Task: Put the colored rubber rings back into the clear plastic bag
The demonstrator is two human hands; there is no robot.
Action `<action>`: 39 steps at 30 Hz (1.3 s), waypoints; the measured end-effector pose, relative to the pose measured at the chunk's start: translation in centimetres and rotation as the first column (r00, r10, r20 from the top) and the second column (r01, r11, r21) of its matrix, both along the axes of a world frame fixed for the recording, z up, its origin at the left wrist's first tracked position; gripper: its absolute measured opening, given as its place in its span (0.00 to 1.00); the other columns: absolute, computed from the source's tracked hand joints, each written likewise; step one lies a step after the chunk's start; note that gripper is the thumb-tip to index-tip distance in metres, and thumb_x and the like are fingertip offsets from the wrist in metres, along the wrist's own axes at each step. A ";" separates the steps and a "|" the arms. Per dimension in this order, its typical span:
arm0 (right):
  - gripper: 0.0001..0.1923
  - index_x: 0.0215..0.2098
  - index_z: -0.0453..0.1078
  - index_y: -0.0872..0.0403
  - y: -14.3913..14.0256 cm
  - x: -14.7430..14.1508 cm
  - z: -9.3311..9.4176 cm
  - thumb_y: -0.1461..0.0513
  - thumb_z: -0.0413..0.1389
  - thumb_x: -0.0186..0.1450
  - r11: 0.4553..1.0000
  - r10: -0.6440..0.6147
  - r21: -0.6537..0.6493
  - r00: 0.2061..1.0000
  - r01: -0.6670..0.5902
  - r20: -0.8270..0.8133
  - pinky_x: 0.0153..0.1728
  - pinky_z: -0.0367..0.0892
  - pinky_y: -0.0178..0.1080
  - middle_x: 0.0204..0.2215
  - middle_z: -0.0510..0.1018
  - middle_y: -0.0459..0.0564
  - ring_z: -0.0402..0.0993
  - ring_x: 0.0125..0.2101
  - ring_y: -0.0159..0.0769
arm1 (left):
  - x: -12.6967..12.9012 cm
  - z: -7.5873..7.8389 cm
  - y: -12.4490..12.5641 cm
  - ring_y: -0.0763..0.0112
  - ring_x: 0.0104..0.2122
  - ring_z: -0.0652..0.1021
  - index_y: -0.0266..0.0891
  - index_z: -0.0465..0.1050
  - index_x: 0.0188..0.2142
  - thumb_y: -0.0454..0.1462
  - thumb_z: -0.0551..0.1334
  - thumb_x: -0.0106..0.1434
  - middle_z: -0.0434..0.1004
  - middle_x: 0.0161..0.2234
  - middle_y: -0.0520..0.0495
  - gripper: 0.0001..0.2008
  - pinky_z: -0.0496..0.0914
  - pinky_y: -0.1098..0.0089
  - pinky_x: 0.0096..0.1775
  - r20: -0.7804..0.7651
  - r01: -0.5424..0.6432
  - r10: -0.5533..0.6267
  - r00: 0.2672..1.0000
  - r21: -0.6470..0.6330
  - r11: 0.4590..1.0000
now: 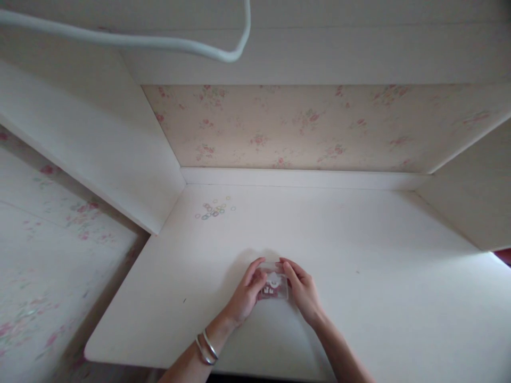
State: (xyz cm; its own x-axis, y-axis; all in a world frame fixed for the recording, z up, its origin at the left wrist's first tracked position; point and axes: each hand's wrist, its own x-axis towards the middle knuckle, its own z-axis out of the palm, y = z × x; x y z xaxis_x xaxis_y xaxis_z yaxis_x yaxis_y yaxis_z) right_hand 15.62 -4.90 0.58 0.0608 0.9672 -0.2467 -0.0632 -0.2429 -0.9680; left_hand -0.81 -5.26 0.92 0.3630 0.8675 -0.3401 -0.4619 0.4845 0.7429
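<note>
A small clear plastic box (274,287) with white markings is held between both hands, over the front middle of the white table. My left hand (249,290) grips its left side, the thumb lying across the top face. On the opposite side, my right hand (302,287) has its thumb and fingers closed on the upper right corner. Something reddish shows through the box, but I cannot make out what it is. Toward the back left lies a loose cluster of small thin rings (215,211) in several colours, apart from both hands.
The white tabletop (379,308) has a rounded front left corner. White side panels (99,138) and a low back ledge (303,178) enclose it. A thick white cable or tube (159,43) hangs across the upper left. A small dark strand (184,300) lies left of the hands.
</note>
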 end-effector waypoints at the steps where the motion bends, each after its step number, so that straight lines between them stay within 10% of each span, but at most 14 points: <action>1: 0.25 0.50 0.69 0.52 -0.2 0.0 0.2 0.46 0.52 0.62 0.999 0.013 -0.028 0.998 -0.015 -0.068 0.44 0.69 0.45 0.46 0.76 0.54 0.73 0.44 0.43 | 0.0 -0.1 0.0 0.62 0.42 0.76 0.48 0.55 0.59 0.45 0.62 0.60 0.70 0.49 0.41 0.29 0.70 0.56 0.45 0.008 -0.029 0.029 1.000 -0.004 1.000; 6: 0.28 0.57 0.62 0.47 -1.5 0.0 0.5 0.50 0.57 0.60 0.984 0.131 -0.092 0.972 -0.151 -0.194 0.41 0.71 0.44 0.45 0.75 0.51 0.75 0.37 0.38 | -0.1 -0.4 0.1 0.58 0.51 0.71 0.49 0.48 0.62 0.43 0.62 0.60 0.66 0.54 0.40 0.35 0.65 0.55 0.52 0.065 -0.108 0.106 0.992 0.033 0.994; 19: 0.26 0.52 0.68 0.52 -2.4 1.1 0.2 0.53 0.60 0.57 0.998 0.006 -0.064 0.987 -0.017 -0.159 0.39 0.72 0.43 0.40 0.78 0.51 0.75 0.33 0.37 | -0.2 -0.3 -0.1 0.58 0.50 0.72 0.53 0.45 0.64 0.39 0.65 0.58 0.54 0.61 0.39 0.40 0.65 0.55 0.52 -0.089 0.042 -0.028 0.996 0.154 0.987; 24: 0.25 0.48 0.71 0.53 0.3 8.7 0.6 0.58 0.65 0.52 0.920 -0.391 -0.059 0.893 0.388 -0.222 0.38 0.74 0.35 0.42 0.77 0.51 0.76 0.33 0.34 | -0.4 -0.8 -0.3 0.63 0.48 0.72 0.45 0.50 0.63 0.42 0.59 0.63 0.65 0.54 0.38 0.31 0.66 0.57 0.51 -0.099 0.024 -0.009 0.995 0.153 0.988; 29: 0.16 0.37 0.73 0.58 3.3 20.4 1.0 0.68 0.64 0.49 0.694 -0.713 -0.015 0.683 0.720 -0.156 0.35 0.74 0.27 0.34 0.78 0.49 0.76 0.32 0.30 | -0.5 -0.7 -0.6 0.69 0.38 0.74 0.38 0.62 0.57 0.44 0.59 0.63 0.72 0.44 0.41 0.25 0.69 0.61 0.45 -0.223 0.104 -0.055 0.973 0.213 0.971; 39: 0.06 0.28 0.72 0.57 2.9 28.9 -0.9 0.73 0.58 0.54 0.668 -0.742 -0.058 0.670 0.742 0.015 0.29 0.72 0.27 0.39 0.75 0.60 0.75 0.29 0.30 | -0.3 -0.5 -0.8 0.71 0.32 0.74 0.33 0.70 0.48 0.45 0.58 0.62 0.73 0.36 0.44 0.20 0.69 0.66 0.38 -0.367 0.148 -0.047 0.929 0.251 0.957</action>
